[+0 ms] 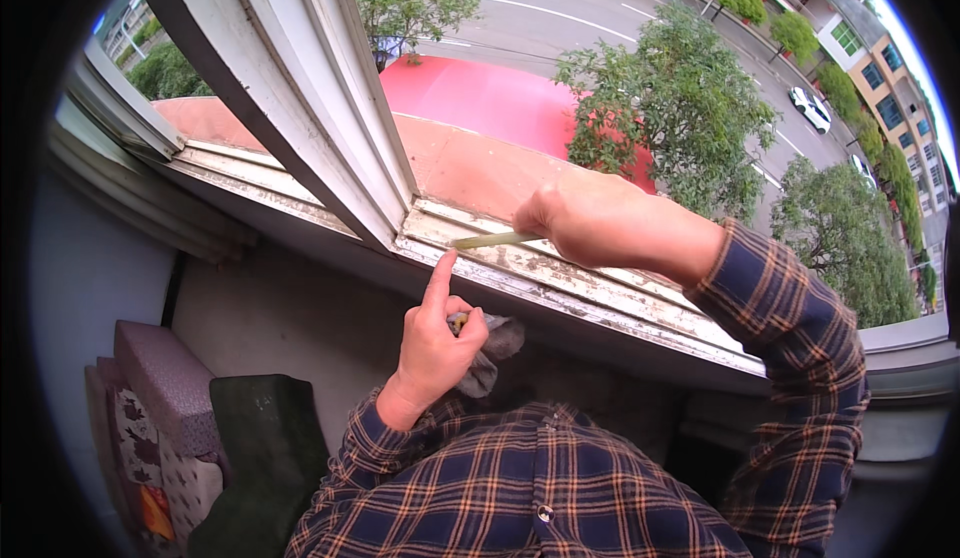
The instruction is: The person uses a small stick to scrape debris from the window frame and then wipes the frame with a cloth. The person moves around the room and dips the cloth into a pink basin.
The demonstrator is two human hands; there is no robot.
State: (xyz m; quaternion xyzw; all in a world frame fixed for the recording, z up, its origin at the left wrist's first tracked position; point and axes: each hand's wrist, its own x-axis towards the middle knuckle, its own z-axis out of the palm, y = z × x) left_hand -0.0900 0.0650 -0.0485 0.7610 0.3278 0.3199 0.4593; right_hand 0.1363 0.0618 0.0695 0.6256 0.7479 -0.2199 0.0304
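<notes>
My right hand (600, 220) is closed around a thin pale-green stick (491, 240), whose tip rests at the dirty white window track (540, 265), near the foot of the upright window frame (322, 100). Below it, my left hand (439, 340) points its index finger up to the track's inner edge, close to the stick's tip. The other fingers of that hand are curled on a grey cloth (501, 336), which hangs beside the palm and is partly hidden by it. Flaking paint and dark grime cover the track.
Outside the open window lie a reddish ledge (472, 164), a red awning (480, 96), trees (675, 92) and a road with a white car (810, 110). Indoors at the lower left stand a dark green chair (262, 438) and a purple padded piece of furniture (165, 378). A curtain (180, 216) hangs at the left.
</notes>
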